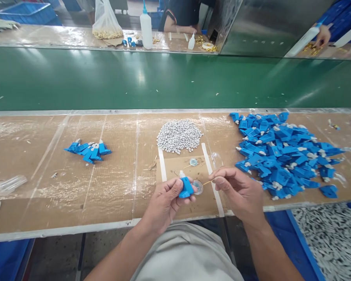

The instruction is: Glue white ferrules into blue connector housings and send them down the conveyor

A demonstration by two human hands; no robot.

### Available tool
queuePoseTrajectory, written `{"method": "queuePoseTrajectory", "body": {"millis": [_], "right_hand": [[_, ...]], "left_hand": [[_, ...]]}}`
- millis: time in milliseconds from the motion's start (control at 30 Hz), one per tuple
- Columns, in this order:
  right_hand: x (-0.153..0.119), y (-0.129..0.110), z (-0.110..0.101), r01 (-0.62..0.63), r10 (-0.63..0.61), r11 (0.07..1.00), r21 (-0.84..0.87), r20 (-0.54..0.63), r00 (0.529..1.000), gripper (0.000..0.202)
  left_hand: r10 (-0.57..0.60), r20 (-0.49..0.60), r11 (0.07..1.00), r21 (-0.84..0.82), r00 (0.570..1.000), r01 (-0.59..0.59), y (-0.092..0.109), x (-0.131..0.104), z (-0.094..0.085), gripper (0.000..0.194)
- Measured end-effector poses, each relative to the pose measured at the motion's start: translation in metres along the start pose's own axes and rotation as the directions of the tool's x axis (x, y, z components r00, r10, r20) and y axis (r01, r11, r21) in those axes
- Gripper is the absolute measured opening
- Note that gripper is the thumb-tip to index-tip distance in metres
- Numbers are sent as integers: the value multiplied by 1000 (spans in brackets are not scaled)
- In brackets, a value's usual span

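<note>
My left hand point(171, 197) pinches a blue plastic piece point(186, 188) with a white tip pointing away from me. Between thumb and fingers of my right hand point(241, 191) is a thin wooden stick point(208, 182), its far end over or in a small clear round dish point(197, 187). Whether the stick touches the dish or the blue piece I cannot tell. Just beyond lies a second small round dish point(193, 161) with a thin stick beside it. Farther back is a heap of small grey-white parts point(179, 134).
A large pile of blue pieces point(280, 156) lies to the right, a small group point(89, 151) to the left. Beyond the table runs a green belt point(105, 78). White bottles point(146, 29) and a co-worker's arm point(179, 28) are across it. A blue bin point(298, 242) sits below right.
</note>
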State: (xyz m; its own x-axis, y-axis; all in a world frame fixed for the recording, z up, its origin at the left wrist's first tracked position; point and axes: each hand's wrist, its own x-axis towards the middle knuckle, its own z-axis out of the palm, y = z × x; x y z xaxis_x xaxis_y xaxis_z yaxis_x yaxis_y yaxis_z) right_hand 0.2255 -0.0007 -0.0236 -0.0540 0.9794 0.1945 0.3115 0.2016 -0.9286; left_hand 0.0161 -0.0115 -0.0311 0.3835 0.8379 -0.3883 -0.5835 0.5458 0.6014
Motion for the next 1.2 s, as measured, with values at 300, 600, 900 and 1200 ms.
{"method": "queuePoseTrajectory", "body": {"millis": [300,600,900,1200], "right_hand": [[4,-35,19,267,-267,964,-11,-88,960,12],[4,-30,26,284,-282,958,45,-55,958,20],[3,-25,26,378,-379,925,-28,-15,925,29],[3,-26,30,391,-391,919,-54,8,920,30]], "left_hand": [[-45,83,997,-59,996,50,-1,-1,11,29],[-38,125,998,-49,991,44,-3,-2,9,28],[-30,128,998,-48,991,36,-6,-1,6,28],[-23,125,999,-45,992,29,-5,-3,5,29]]}}
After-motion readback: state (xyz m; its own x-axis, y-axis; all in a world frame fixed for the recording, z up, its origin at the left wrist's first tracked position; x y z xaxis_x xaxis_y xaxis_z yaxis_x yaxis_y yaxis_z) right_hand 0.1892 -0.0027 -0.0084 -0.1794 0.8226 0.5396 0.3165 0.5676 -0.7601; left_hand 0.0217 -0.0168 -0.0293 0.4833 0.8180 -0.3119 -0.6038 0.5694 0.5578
